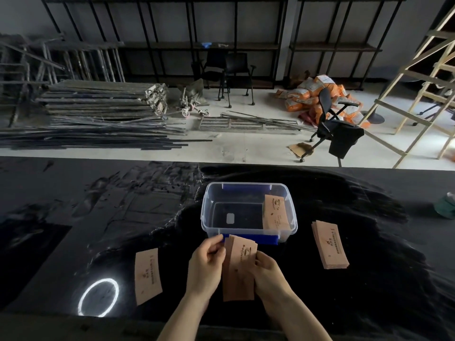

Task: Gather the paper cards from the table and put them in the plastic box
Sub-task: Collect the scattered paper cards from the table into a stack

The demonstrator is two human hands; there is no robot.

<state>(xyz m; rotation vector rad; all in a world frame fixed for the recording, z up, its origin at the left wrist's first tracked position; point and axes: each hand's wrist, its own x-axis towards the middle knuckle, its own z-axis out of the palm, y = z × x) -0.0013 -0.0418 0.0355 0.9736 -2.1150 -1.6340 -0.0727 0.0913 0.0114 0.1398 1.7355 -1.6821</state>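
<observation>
A clear plastic box point(205, 212) with blue clips stands on the black table, and a stack of tan paper cards point(275, 211) leans against its right inner wall. Both hands hold another small stack of cards point(238, 271) just in front of the box. My left hand point(205, 264) pinches its upper left edge and my right hand point(267, 269) grips its right side. One card pile point(147, 275) lies on the table to the left of my hands. A fanned pile point(330, 244) lies to the right of the box.
The black table point(73, 217) carries a bright ring-shaped light reflection point(98, 297) near its front left and a green object point(446, 205) at its right edge. Beyond the table are metal bars, chairs, orange sacks and a wooden ladder on the floor.
</observation>
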